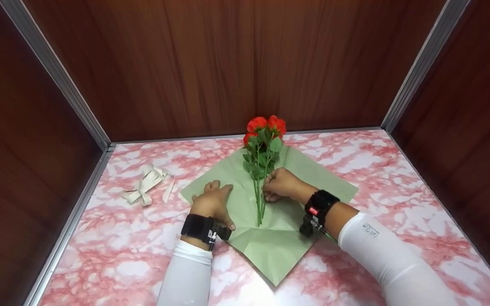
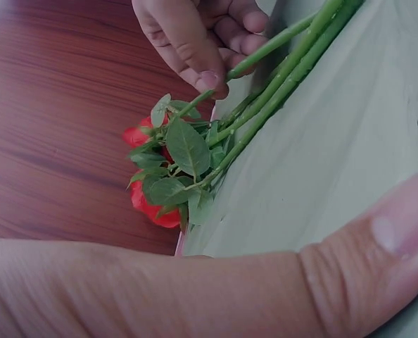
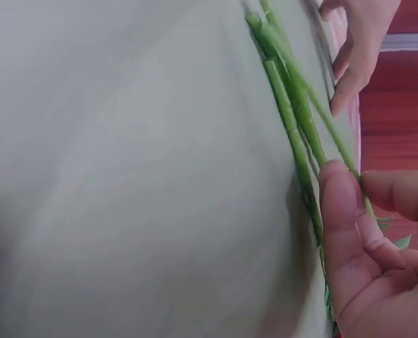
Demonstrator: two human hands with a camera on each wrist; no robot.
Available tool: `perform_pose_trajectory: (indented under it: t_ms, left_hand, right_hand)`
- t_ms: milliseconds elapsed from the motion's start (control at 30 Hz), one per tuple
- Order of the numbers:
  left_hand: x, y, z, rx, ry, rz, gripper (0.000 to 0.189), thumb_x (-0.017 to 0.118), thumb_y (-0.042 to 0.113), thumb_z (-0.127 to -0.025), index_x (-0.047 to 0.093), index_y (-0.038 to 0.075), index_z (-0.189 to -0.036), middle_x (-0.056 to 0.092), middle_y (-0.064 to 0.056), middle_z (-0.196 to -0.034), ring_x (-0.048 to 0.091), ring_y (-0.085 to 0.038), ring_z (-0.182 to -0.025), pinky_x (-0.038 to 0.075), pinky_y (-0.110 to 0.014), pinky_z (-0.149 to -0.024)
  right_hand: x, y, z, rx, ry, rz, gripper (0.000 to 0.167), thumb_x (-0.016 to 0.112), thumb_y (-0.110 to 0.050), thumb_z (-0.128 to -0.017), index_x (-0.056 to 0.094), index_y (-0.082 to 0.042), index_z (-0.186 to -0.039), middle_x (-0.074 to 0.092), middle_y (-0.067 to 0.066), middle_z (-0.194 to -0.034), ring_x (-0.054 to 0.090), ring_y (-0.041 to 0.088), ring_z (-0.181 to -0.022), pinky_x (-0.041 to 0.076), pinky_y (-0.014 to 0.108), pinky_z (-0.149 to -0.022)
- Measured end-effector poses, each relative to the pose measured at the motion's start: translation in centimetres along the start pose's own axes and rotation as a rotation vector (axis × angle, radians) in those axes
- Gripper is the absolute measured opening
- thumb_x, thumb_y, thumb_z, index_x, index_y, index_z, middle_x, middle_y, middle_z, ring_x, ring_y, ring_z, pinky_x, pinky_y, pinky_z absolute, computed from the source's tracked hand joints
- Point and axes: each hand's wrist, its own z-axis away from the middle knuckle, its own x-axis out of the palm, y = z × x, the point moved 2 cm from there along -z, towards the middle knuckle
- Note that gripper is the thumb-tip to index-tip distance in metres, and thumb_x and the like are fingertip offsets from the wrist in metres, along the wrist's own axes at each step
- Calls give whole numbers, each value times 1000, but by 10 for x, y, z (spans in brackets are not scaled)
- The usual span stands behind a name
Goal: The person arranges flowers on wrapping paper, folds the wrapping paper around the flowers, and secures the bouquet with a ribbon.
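Observation:
Several red roses (image 1: 257,124) with green leaves lie on a sheet of pale green wrapping paper (image 1: 313,170), their heads past its far corner. My right hand (image 1: 285,185) pinches one green stem (image 3: 343,144) between thumb and finger, close beside the other stems (image 2: 283,88). That pinch also shows in the left wrist view, where the held stem is a little apart from the rest. On the paper's left part rests my left hand (image 1: 213,204), fingers spread and holding nothing, its thumb near the paper's lower left edge.
A cream ribbon bow (image 1: 145,187) with loose ends lies left of the paper. The table (image 1: 130,267) has a pink and white marbled top. Dark wood panels (image 1: 245,68) close it in at the back and both sides, with grey metal strips (image 1: 64,76) at the corners.

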Motion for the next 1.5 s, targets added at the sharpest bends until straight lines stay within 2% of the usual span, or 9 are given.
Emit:
perform_pose_trajectory:
  t_ms: [100, 333, 533, 733, 1033, 1167, 1300, 1400, 1500]
  left_hand:
    - [0, 1, -1, -4, -5, 3, 140, 115, 42, -60, 40, 25, -177, 27, -21, -184, 22, -48, -172, 21, -95, -123]
    - [0, 2, -3, -6, -9, -4, 142, 115, 43, -60, 38, 26, -178, 27, -21, -184, 21, -47, -172, 21, -95, -123]
    - [-2, 4, -3, -1, -10, 1, 144, 115, 42, -59, 37, 26, -179, 26, -20, -185, 19, -47, -173, 22, -94, -123]
    - [-4, 7, -1, 9, 7, -7, 142, 115, 42, -59, 39, 26, -178, 27, -21, -184, 22, -46, -173, 24, -94, -123]
    - [-2, 7, -3, 12, 7, -4, 142, 115, 42, -59, 39, 25, -178, 27, -22, -184, 22, -48, -172, 23, -96, -122]
    - [-2, 4, -3, 10, -1, 3, 143, 115, 41, -59, 38, 25, -178, 26, -23, -185, 21, -49, -173, 21, -96, -122]
    - [-2, 2, -3, 4, -8, 10, 143, 115, 41, -59, 38, 25, -178, 24, -24, -185, 19, -50, -173, 19, -97, -122]
    - [-2, 1, -2, -5, -7, 7, 142, 115, 40, -59, 39, 24, -178, 25, -24, -185, 20, -50, -173, 20, -97, -122]
    - [0, 2, -2, -3, -12, 4, 142, 115, 40, -58, 39, 23, -178, 26, -24, -184, 22, -49, -172, 21, -96, -121]
  right_hand:
    - [-1, 0, 2, 18, -19, -3, 13, 75, -6, -104, 71, -2, -93, 79, 8, -77, 76, 13, -62, 66, 28, -61]
    - [-11, 5, 1, 19, -29, 98, 23, 73, -13, -107, 79, 7, -99, 77, 6, -73, 74, 12, -60, 64, 27, -60]
    - [-20, 7, 1, 27, -12, 132, 30, 73, -21, -110, 80, 6, -99, 78, 6, -74, 75, 13, -61, 64, 28, -60]
    - [-27, 6, 4, -34, 20, 155, 26, 73, -17, -107, 79, 6, -99, 78, 8, -73, 73, 13, -60, 64, 28, -59]
    - [-42, 11, 28, -158, -6, 276, 16, 70, -12, -107, 76, 2, -112, 83, 20, -95, 79, 21, -72, 64, 30, -67]
    - [-52, 16, 42, -243, -67, 372, 19, 73, -8, -105, 75, 3, -120, 84, 22, -99, 81, 27, -82, 60, 27, -71]
    - [-62, 19, 55, -321, -197, 470, 25, 79, -6, -102, 76, 4, -124, 84, 17, -104, 77, 16, -92, 58, 21, -81]
    - [-68, 21, 63, -325, -323, 497, 31, 85, -5, -97, 76, 3, -125, 83, 17, -108, 76, 13, -98, 59, 20, -88]
    - [-74, 24, 68, -296, -421, 523, 45, 96, -9, -88, 77, -1, -128, 81, 19, -115, 76, 21, -105, 60, 24, -93]
